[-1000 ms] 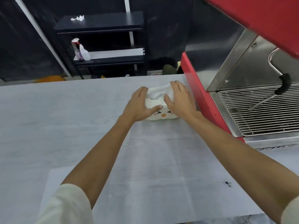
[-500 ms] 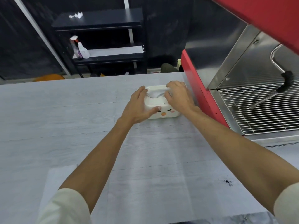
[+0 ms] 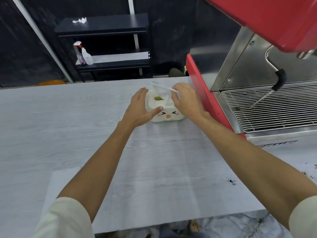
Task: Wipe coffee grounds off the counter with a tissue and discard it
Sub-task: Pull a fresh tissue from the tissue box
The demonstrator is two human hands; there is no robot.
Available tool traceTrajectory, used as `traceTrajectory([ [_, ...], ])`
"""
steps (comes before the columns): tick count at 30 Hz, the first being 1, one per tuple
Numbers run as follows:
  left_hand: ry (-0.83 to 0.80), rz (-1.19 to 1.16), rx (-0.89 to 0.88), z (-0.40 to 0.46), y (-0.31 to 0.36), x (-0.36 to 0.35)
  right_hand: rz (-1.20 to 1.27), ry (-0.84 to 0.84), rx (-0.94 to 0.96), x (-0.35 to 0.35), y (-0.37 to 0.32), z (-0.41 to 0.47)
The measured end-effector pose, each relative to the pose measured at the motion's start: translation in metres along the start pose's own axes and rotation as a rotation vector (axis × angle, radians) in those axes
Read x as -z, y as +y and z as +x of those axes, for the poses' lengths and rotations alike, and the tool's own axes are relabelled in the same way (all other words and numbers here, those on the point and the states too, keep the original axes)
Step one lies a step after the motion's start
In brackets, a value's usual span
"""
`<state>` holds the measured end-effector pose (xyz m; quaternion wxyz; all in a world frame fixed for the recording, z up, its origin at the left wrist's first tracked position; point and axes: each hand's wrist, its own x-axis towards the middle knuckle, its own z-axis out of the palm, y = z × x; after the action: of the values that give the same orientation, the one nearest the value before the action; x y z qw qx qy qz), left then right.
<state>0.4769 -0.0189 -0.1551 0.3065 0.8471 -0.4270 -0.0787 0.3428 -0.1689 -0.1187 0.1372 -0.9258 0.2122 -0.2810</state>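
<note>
A thin white tissue [image 3: 163, 93] sticks up out of a white rounded tissue box with a cartoon face [image 3: 164, 110], far on the pale grey wood-grain counter [image 3: 68, 126]. The right hand [image 3: 186, 100] pinches the tissue's upper edge with curled fingers. The left hand [image 3: 139, 108] rests flat and relaxed against the box's left side, thumb on its front. Dark coffee grounds [image 3: 231, 181] speckle the counter near right. A red espresso machine [image 3: 202, 93] stands just right of the box.

On the pale grey wood-grain tabletop [image 3: 68, 117], the left hand [image 3: 139, 109] steadies a white face-printed tissue box [image 3: 165, 114] — the right hand [image 3: 186, 100] pinches a white tissue [image 3: 163, 92]; dark coffee grounds [image 3: 231, 181] lie near right.
</note>
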Motion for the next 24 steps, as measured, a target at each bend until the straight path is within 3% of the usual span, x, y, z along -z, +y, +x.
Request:
traceTrajectory([
  [9,0.117,-0.041,-0.123,-0.052,0.027,0.008,0.193,-0.066,0.020,0.032,-0.010,-0.062],
  [16,0.113,-0.034,-0.006,-0.099,0.058,-0.005,0.295,-0.116,0.011,0.054,-0.007,-0.108],
  [24,0.096,-0.240,0.097,-0.160,0.109,-0.052,0.454,-0.202,0.006,0.082,0.012,-0.170],
])
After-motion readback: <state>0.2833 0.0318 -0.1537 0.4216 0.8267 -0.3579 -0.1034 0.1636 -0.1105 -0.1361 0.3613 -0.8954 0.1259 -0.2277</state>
